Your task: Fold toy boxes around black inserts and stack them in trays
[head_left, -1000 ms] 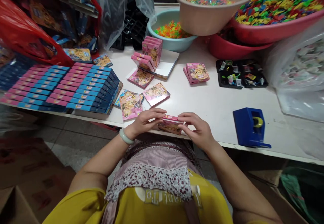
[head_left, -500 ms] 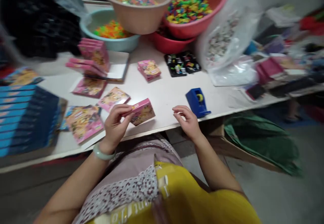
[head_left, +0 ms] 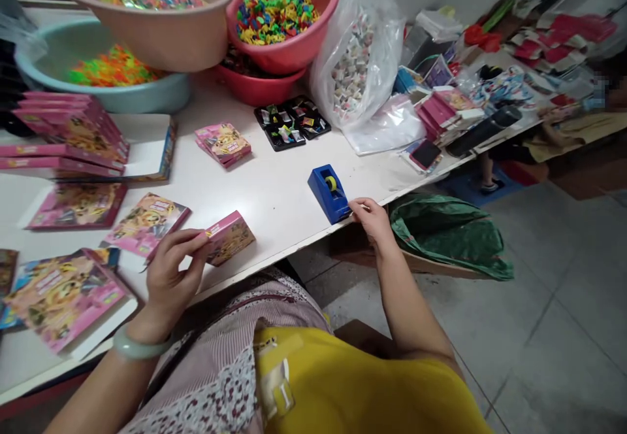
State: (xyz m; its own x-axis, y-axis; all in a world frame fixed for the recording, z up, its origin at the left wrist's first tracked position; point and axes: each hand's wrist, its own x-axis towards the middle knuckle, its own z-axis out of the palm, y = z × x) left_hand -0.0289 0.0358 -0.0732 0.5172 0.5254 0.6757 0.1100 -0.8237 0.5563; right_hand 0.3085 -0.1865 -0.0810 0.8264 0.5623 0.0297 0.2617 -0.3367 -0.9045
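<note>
My left hand (head_left: 176, 270) is closed on a small pink cardboard box (head_left: 229, 240), its thumb and fingers pinching the left end. The box stands on its long edge near the table's front. At the front tip of a blue tape dispenser (head_left: 328, 193), my right hand (head_left: 375, 221) pinches the end of the tape; the strip itself is barely visible. A yellow roll (head_left: 332, 183) sits inside the dispenser. Left of the held box lie a flat pink box (head_left: 147, 223) and a larger open-flapped one (head_left: 68, 297).
Basins of colourful small pieces, one light blue (head_left: 147, 97), one beige (head_left: 147, 38) and one red (head_left: 289, 55), stand at the back. Near them are a black tray (head_left: 289, 123), pink boxes (head_left: 223, 143) and a plastic bag (head_left: 386, 48). Another person (head_left: 563, 136) is at the far right.
My right hand has moved to the tape dispenser's front and closed there. The view has swung right. My left hand keeps hold of the pink box.
</note>
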